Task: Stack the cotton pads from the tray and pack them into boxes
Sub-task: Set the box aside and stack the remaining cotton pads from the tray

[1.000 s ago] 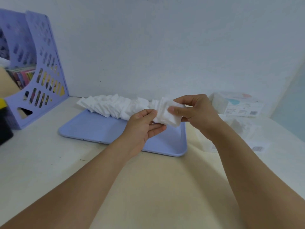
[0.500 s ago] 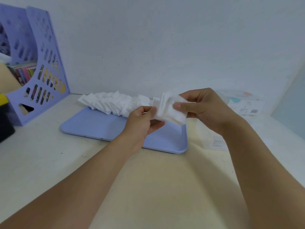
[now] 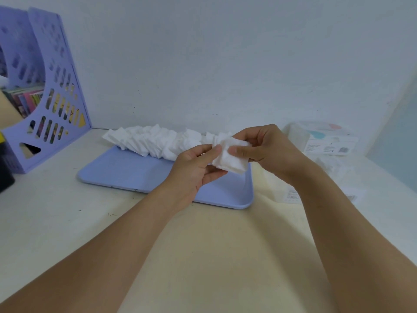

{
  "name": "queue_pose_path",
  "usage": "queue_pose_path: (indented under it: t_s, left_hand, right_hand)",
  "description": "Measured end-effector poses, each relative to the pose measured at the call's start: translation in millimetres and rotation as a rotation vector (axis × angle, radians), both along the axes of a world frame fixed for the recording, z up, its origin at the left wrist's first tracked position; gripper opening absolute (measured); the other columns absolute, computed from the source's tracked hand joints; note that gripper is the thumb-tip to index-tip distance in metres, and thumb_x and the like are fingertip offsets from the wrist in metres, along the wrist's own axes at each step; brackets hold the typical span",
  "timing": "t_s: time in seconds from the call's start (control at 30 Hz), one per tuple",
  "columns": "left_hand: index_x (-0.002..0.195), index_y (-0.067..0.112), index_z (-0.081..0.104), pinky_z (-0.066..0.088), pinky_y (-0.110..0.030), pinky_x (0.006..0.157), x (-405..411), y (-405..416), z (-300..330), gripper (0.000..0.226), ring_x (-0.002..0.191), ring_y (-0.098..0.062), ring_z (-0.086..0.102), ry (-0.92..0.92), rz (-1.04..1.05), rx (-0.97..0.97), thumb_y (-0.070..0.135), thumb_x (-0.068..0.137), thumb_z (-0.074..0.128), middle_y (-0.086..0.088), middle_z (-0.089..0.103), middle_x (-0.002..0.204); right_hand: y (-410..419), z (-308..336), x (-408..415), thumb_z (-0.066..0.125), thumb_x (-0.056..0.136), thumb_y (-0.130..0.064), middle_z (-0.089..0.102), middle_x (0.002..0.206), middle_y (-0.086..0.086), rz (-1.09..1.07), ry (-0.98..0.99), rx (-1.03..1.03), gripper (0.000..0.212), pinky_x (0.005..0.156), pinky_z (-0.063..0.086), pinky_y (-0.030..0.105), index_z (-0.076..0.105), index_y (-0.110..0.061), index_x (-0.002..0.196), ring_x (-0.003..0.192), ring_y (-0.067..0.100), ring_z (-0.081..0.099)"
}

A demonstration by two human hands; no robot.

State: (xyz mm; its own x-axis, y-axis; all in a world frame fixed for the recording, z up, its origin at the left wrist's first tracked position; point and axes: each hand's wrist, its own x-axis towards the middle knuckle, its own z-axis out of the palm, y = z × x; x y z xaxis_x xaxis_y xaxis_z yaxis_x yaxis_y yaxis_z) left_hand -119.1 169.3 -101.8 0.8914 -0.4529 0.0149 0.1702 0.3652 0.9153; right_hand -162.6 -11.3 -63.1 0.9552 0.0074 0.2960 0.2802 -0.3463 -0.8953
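Item: table (image 3: 56,222), pale, running to the wall at the back. Bare surface lies between me and the tray's near rim, and also left of the tray up to the file rack.

Item: tray (image 3: 126,170), blue, flat on the table, its right near corner rounded. The near half of its floor is uncovered.

Item: pads (image 3: 153,143), white, a loose overlapping row along the tray's far edge, spilling past the rim at the left end.

Item: stack (image 3: 232,159), a small sheaf of pads held above the tray's right end, off its floor.

Item: my right hand (image 3: 266,150), coming in from the right, thumb on the stack's front face, fingers curled behind it; it pinches the stack.

Item: my left hand (image 3: 194,168), palm turned up, thumb and fingertips pinching the stack's left edge. Both forearms cross the bare table.

Item: box (image 3: 327,141), white with printed labels, at the wall to the right of my right hand.

Item: clear packs (image 3: 329,170), blurred, lying in front of the box, partly behind my right forearm.

Item: file rack (image 3: 45,105), lilac, perforated, far left, with books inside.

Item: dark object (image 3: 5,177) at the left frame edge, cut off.
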Motion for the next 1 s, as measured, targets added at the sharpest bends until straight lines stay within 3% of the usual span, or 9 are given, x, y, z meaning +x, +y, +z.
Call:
queue_pose_path:
  t_s: [0.2, 0.37, 0.47, 0.7, 0.87, 1.0]
  left_hand:
    - [0.110, 0.007, 0.069, 0.061, -0.028, 0.077, 1.8, 1.1, -1.7, 0.016, 0.096, -0.021, 0.075, 0.015, 0.020, -0.024, 0.015, 0.101, 0.059, -0.011, 0.076, 0.108]
    - [0.112, 0.006, 0.068, 0.061, -0.027, 0.079, 3.0, 0.5, -3.2, 0.018, 0.101, -0.023, 0.073, -0.007, 0.063, -0.005, 0.016, 0.102, 0.057, -0.011, 0.074, 0.112]
    - [0.112, 0.008, 0.069, 0.061, -0.027, 0.079, 4.2, -0.2, -4.6, 0.018, 0.104, -0.025, 0.072, -0.031, 0.087, 0.033, 0.017, 0.102, 0.057, -0.011, 0.074, 0.112]
    - [0.104, 0.012, 0.069, 0.060, -0.023, 0.070, 0.0, -2.9, -5.5, 0.011, 0.084, -0.011, 0.074, -0.191, 0.133, 0.154, 0.013, 0.102, 0.058, 0.000, 0.077, 0.086]
    - [0.109, 0.006, 0.068, 0.060, -0.024, 0.071, -2.0, -2.7, -5.1, 0.015, 0.090, -0.016, 0.075, -0.201, 0.091, 0.129, 0.011, 0.102, 0.056, -0.006, 0.077, 0.093]
    - [0.108, 0.006, 0.069, 0.060, -0.025, 0.072, -1.8, -1.9, -4.5, 0.015, 0.094, -0.021, 0.075, -0.175, 0.086, 0.117, 0.013, 0.101, 0.059, -0.009, 0.077, 0.096]
  right_hand:
    - [0.4, 1.4, -0.6, 0.077, 0.083, 0.001, 0.077, 0.098, 0.013, 0.016, -0.046, -0.024, 0.015, 0.077, 0.058, 0.025, 0.076, -0.001, 0.098, 0.088, 0.016, 0.073]
    - [1.9, 4.5, 4.3, 0.087, 0.075, -0.010, 0.057, 0.092, -0.009, -0.155, -0.204, -0.255, 0.027, 0.069, 0.043, 0.012, 0.075, -0.031, 0.086, 0.079, 0.007, 0.055]
    - [3.4, 9.7, 2.3, 0.087, 0.075, -0.010, 0.059, 0.091, -0.006, -0.085, -0.226, -0.297, 0.023, 0.065, 0.040, 0.011, 0.078, -0.024, 0.090, 0.077, 0.008, 0.054]
    - [7.1, 8.0, 1.8, 0.084, 0.080, -0.012, 0.069, 0.091, -0.011, -0.057, -0.164, -0.384, 0.015, 0.065, 0.038, 0.008, 0.075, -0.022, 0.086, 0.081, 0.017, 0.059]
    - [5.4, 0.8, 6.7, 0.084, 0.080, -0.012, 0.071, 0.100, -0.007, -0.119, -0.167, -0.391, 0.014, 0.068, 0.038, 0.008, 0.077, -0.018, 0.089, 0.091, 0.021, 0.063]
    - [5.4, 1.6, 6.4, 0.085, 0.079, -0.014, 0.072, 0.095, -0.007, -0.139, -0.153, -0.375, 0.018, 0.067, 0.039, 0.009, 0.074, -0.027, 0.084, 0.084, 0.011, 0.062]
